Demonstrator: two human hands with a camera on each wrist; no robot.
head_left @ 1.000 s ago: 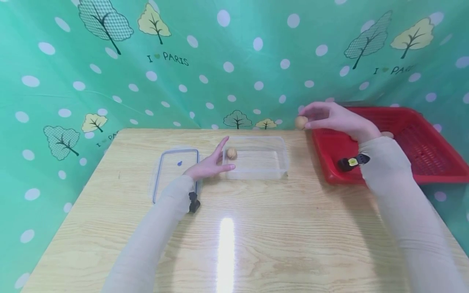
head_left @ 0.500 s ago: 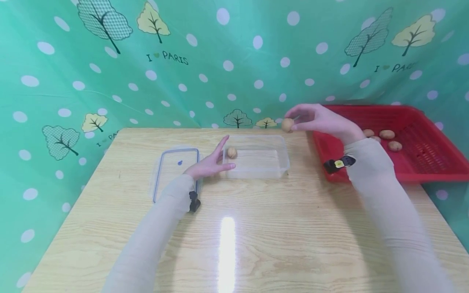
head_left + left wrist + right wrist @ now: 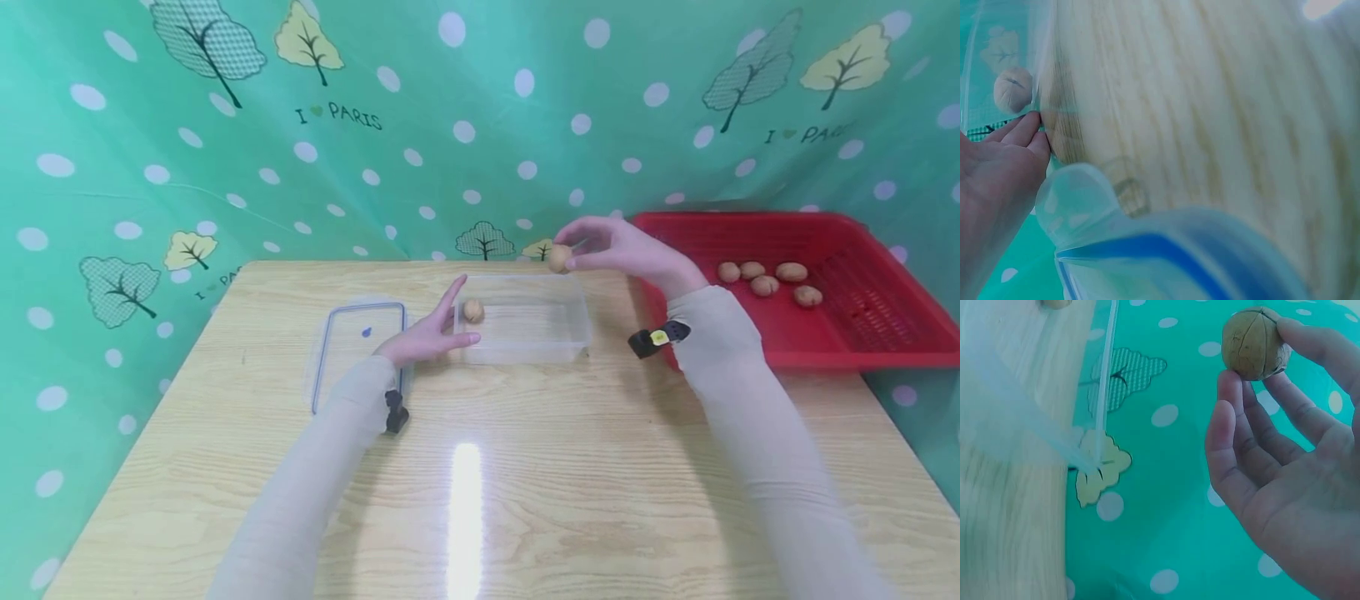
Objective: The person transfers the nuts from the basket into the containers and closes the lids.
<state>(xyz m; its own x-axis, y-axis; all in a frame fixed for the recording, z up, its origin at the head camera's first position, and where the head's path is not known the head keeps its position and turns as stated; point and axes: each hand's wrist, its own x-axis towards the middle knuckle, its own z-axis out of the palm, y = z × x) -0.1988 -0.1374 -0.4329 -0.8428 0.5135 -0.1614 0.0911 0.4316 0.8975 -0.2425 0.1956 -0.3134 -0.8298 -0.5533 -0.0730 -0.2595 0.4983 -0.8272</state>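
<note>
My right hand point(image 3: 618, 250) pinches a walnut point(image 3: 1255, 344) between thumb and fingertips, raised near the far right corner of a clear plastic box point(image 3: 525, 354). At the box's left end is my left hand point(image 3: 426, 337), thumb and fingers spread along that end. In the left wrist view, those fingers point(image 3: 1025, 128) lie against the box wall with nothing gripped in the palm. Another walnut point(image 3: 473, 311) sits inside the box near this hand, and it shows through the plastic in the left wrist view.
A clear lid point(image 3: 360, 308) with a blue seal lies left of the box, partly under the left forearm. To the right stands a red plastic basket point(image 3: 862, 358) holding several walnuts point(image 3: 765, 286). A green patterned cloth point(image 3: 420, 100) hangs behind the wooden table point(image 3: 570, 483).
My right hand has moved left from the basket's edge to the box's far right corner, carrying the walnut. More walnuts in the basket have come into view. The left hand stays put.
</note>
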